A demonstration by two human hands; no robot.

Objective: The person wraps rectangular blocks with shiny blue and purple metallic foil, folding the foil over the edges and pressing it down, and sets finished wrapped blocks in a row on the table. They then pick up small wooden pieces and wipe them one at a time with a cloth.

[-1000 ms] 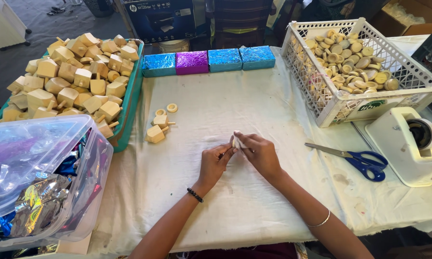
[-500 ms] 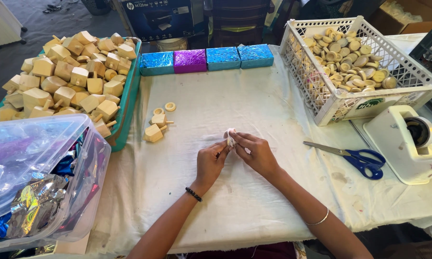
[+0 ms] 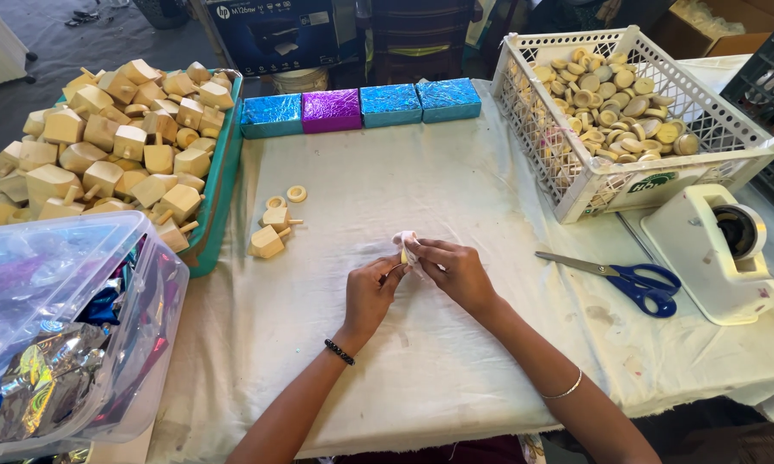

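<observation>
We hold a small wooden piece (image 3: 407, 249) with a scrap of pale pink wrap around it, pinched between both hands just above the cloth-covered surface (image 3: 421, 378). Our left hand (image 3: 371, 296) closes narrowly on its lower edge, while our right hand (image 3: 456, 273) curls over the top. To do this well, we judge we should keep the wrap taut and press each fold flat with the fingertips. Loose wooden pieces (image 3: 275, 228) lie just beyond our left hand; blue scissors (image 3: 632, 281) lie to our right.

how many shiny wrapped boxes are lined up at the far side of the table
4, in a row along the far edge of the table: a teal box, a purple box, a blue box, another blue box. None looks hidden.
</observation>
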